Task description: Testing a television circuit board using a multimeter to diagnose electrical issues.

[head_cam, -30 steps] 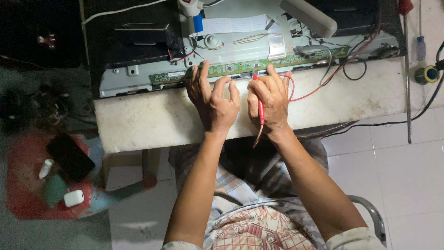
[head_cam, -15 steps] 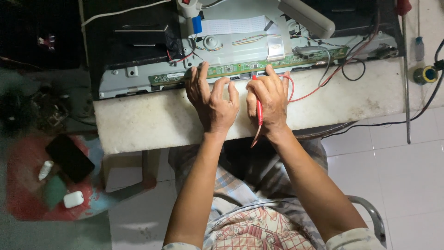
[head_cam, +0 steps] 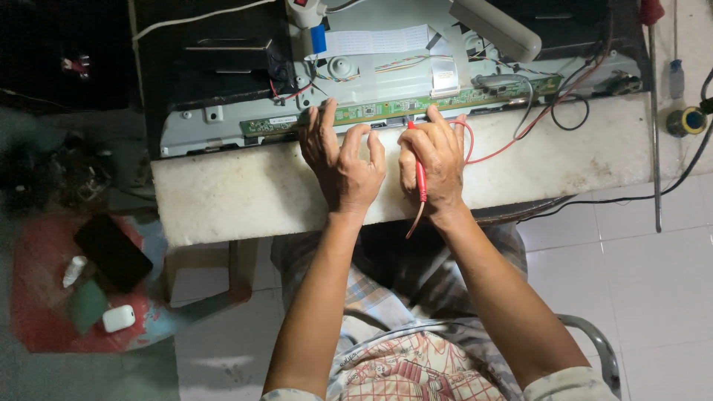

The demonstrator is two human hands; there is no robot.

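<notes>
My right hand (head_cam: pixel 437 162) grips a red test probe (head_cam: pixel 420 178), its tip pointing at the long green circuit board (head_cam: pixel 475 95) along the metal chassis (head_cam: pixel 223 126) of an opened flat panel. A red lead (head_cam: pixel 512 145) runs from the probe to the right. My left hand (head_cam: pixel 343 160) rests flat on the white foam pad (head_cam: pixel 223 197), fingers spread, fingertips touching the board's near edge. It holds nothing.
A white flat ribbon cable (head_cam: pixel 375 41) and a grey tube-shaped tool (head_cam: pixel 496 30) lie on the chassis behind. A black cable (head_cam: pixel 624 197) crosses the tiled floor at right. At left, a red stool (head_cam: pixel 44 297) carries a black phone (head_cam: pixel 111 252) and a small white case (head_cam: pixel 119 318).
</notes>
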